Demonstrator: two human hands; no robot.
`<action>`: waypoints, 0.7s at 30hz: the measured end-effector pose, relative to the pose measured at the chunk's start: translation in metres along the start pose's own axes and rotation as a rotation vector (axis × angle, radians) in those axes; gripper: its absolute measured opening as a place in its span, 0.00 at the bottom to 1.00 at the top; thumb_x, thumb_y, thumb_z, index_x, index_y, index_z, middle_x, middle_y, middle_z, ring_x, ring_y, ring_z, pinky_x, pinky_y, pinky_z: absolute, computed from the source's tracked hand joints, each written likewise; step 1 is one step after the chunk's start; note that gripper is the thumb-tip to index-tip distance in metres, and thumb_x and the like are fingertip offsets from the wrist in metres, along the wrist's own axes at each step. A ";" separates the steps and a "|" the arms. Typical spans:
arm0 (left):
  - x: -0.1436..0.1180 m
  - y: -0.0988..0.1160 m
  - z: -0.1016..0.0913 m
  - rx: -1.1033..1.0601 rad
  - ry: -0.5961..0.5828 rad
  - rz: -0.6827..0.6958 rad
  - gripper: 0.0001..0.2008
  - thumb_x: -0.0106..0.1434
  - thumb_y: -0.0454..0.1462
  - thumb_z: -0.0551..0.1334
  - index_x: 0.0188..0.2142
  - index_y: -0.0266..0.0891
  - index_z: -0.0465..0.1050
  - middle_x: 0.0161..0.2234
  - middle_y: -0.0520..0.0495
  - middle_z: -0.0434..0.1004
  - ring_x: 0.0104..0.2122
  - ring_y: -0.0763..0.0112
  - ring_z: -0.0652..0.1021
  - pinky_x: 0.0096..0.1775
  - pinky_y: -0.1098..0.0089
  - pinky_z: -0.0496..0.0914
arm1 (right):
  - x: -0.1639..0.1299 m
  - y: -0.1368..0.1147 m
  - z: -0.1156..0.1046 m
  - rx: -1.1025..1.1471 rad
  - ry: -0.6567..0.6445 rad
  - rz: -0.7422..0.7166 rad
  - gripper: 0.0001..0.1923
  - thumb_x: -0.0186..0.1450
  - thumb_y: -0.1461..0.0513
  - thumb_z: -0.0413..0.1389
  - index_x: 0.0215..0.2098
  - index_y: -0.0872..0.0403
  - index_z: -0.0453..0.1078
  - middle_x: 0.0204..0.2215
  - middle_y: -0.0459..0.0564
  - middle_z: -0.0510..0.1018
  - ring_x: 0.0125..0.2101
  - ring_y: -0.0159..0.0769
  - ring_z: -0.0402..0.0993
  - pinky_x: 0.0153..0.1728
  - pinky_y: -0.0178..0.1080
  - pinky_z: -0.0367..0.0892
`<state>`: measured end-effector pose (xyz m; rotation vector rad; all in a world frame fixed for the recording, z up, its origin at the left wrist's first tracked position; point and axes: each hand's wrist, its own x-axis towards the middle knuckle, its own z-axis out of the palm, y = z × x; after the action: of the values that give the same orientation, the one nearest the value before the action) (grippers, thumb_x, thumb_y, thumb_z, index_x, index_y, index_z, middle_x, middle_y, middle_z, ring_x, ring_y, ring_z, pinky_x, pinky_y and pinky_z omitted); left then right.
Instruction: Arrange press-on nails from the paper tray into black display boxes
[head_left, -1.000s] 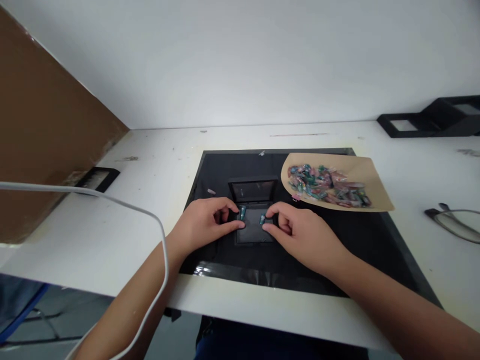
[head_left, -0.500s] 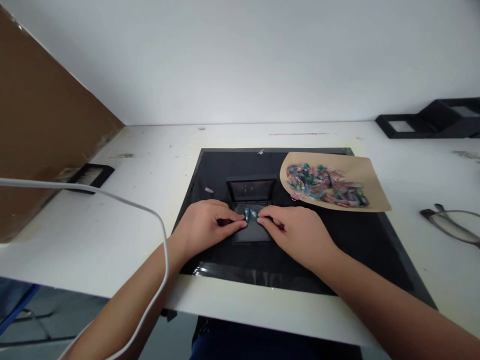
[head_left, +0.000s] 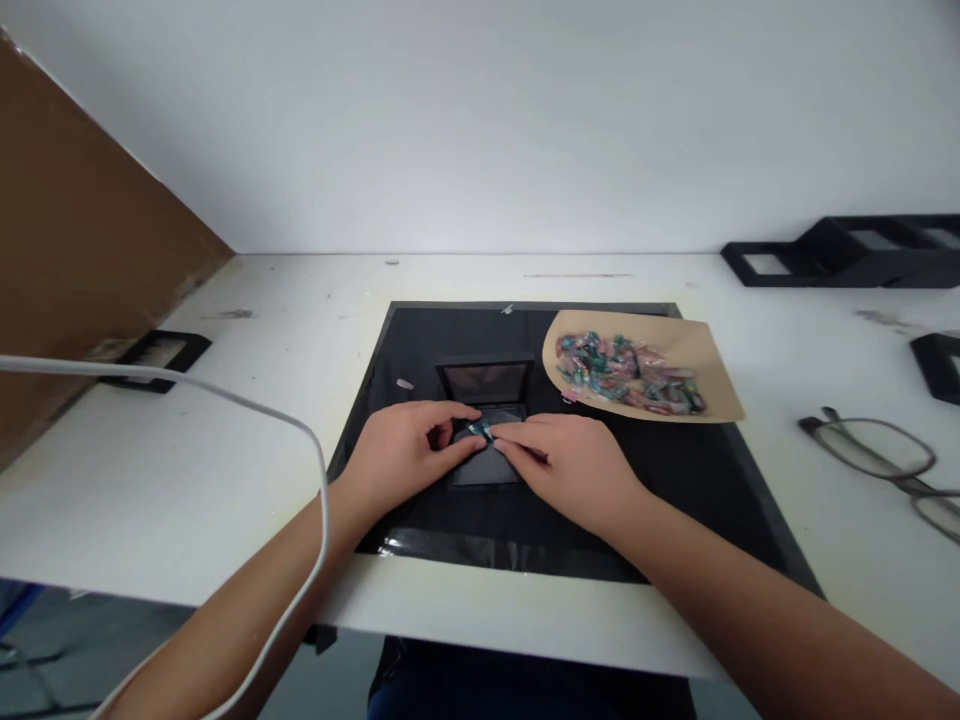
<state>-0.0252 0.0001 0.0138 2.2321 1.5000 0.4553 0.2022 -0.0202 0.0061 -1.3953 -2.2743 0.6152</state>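
Observation:
Over an open black hinged case (head_left: 487,472), my two hands meet at small glossy teal pieces that look like press-on nails (head_left: 478,429). My left hand (head_left: 405,448) has its thumb and index fingertip on either side of the teal press-on nail. From the right, my right hand (head_left: 574,458) pinches at the same spot, thumb and index finger together on a teal press-on nail. The fingertips partly hide the pieces, so how they touch is unclear. The case's raised lid (head_left: 486,383) stands behind the fingers.
A tan tray (head_left: 712,375) of many-coloured nail-like pieces lies on the black mat (head_left: 675,480). One pale piece (head_left: 405,384) rests left of the case. Eyeglasses (head_left: 874,447) and black frames (head_left: 847,250) are at right. A white cable (head_left: 247,402) crosses my left arm.
My right hand has moved closer to my left, bringing the two teal pieces together. My left thumb and index finger have spread a little. The view has shifted slightly right.

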 end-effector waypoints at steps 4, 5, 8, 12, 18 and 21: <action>0.001 -0.001 0.001 0.022 -0.001 -0.013 0.14 0.64 0.53 0.65 0.44 0.53 0.82 0.24 0.57 0.73 0.25 0.74 0.73 0.28 0.73 0.63 | -0.001 -0.001 -0.002 -0.046 0.014 -0.036 0.14 0.73 0.54 0.54 0.49 0.43 0.81 0.32 0.44 0.84 0.33 0.36 0.79 0.30 0.38 0.59; 0.002 -0.002 0.001 0.022 -0.008 -0.012 0.15 0.65 0.53 0.65 0.45 0.53 0.82 0.25 0.57 0.73 0.25 0.74 0.73 0.29 0.73 0.64 | -0.002 -0.001 -0.003 -0.053 0.016 -0.041 0.15 0.73 0.53 0.54 0.50 0.43 0.81 0.32 0.45 0.83 0.33 0.36 0.78 0.29 0.38 0.59; 0.002 -0.004 0.003 0.052 -0.026 0.005 0.17 0.65 0.55 0.63 0.47 0.53 0.81 0.24 0.56 0.72 0.25 0.74 0.73 0.29 0.73 0.65 | -0.004 -0.001 -0.005 -0.041 0.012 -0.058 0.15 0.73 0.54 0.54 0.52 0.44 0.79 0.34 0.45 0.84 0.35 0.36 0.78 0.31 0.38 0.59; 0.002 -0.006 0.004 0.092 -0.028 0.041 0.21 0.64 0.57 0.63 0.48 0.51 0.80 0.22 0.57 0.69 0.24 0.73 0.74 0.29 0.73 0.66 | -0.007 0.000 -0.007 -0.039 -0.040 -0.075 0.15 0.74 0.56 0.52 0.52 0.45 0.79 0.35 0.45 0.83 0.36 0.37 0.78 0.33 0.38 0.59; -0.002 -0.005 0.002 0.103 0.078 0.117 0.20 0.65 0.55 0.64 0.52 0.52 0.78 0.43 0.51 0.81 0.35 0.69 0.81 0.34 0.72 0.74 | -0.010 -0.001 -0.011 -0.047 -0.081 -0.075 0.16 0.74 0.54 0.51 0.52 0.46 0.77 0.34 0.46 0.83 0.36 0.38 0.78 0.34 0.39 0.60; -0.003 -0.006 0.001 0.070 0.109 0.122 0.19 0.64 0.54 0.65 0.49 0.52 0.80 0.48 0.51 0.82 0.40 0.67 0.82 0.38 0.71 0.77 | -0.009 -0.002 -0.012 -0.070 -0.123 -0.077 0.15 0.74 0.57 0.50 0.51 0.48 0.77 0.35 0.47 0.83 0.36 0.39 0.78 0.34 0.40 0.60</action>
<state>-0.0307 -0.0006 0.0093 2.3979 1.4586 0.5786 0.2109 -0.0278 0.0159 -1.3277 -2.4554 0.6179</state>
